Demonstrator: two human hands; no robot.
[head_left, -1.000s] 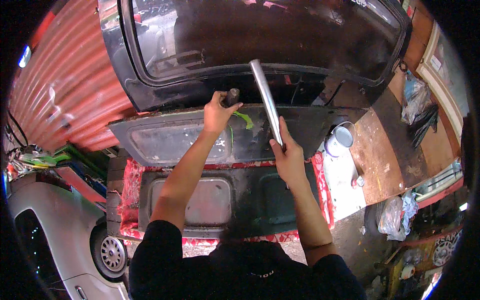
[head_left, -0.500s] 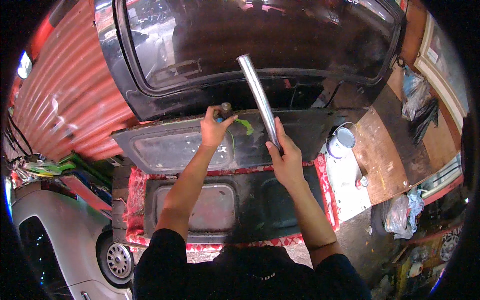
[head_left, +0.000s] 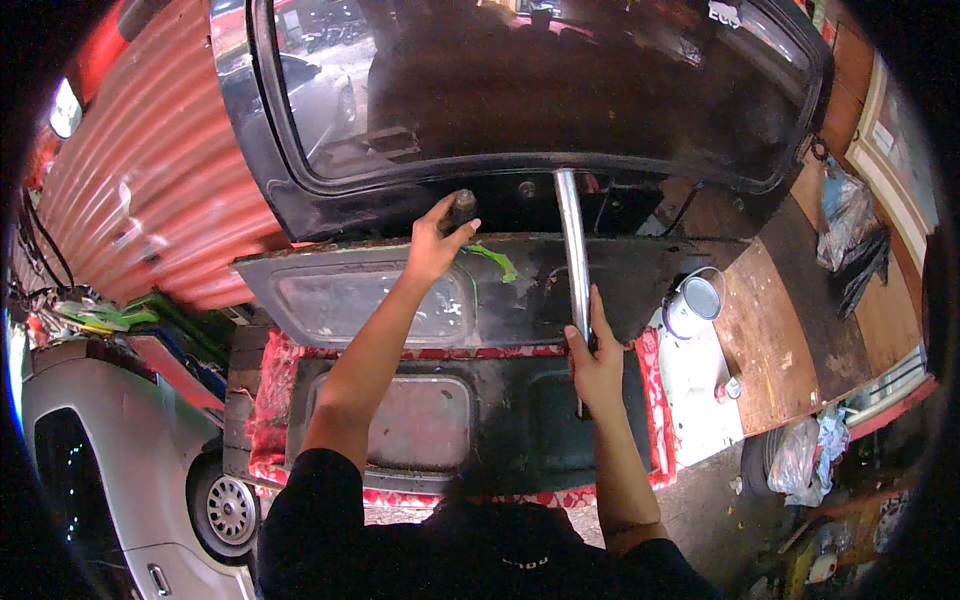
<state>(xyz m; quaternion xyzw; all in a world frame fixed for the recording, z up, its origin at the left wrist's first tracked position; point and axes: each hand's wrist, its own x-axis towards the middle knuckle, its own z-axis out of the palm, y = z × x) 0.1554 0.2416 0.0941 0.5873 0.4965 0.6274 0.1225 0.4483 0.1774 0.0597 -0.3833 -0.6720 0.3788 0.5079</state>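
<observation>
My left hand [head_left: 440,240] is closed round a dark, short, rounded metal-looking piece [head_left: 464,208], just above the top edge of a dark panel [head_left: 400,300]. In my right hand [head_left: 597,365] is a long shiny metal tube [head_left: 572,235], held near its lower end and pointing away from me, its far end in front of a large black vehicle door [head_left: 420,190] with a window. A bright green strip [head_left: 492,262] hangs over the dark panel beside my left hand. Nearer to me, a second dark panel [head_left: 520,420] lies on a red-and-white patterned cloth [head_left: 276,400].
To the right, a paint can [head_left: 694,305] with a wire handle stands on a white sheet [head_left: 703,400] by wooden boards [head_left: 790,330]. Plastic bags [head_left: 846,210] hang farther right. A silver car [head_left: 110,440] stands at left, below red corrugated metal [head_left: 150,160].
My right hand has come nearer to me and moved right, and the tube points more straight ahead. My left hand has lifted slightly, its fingers now wrapped round the dark piece.
</observation>
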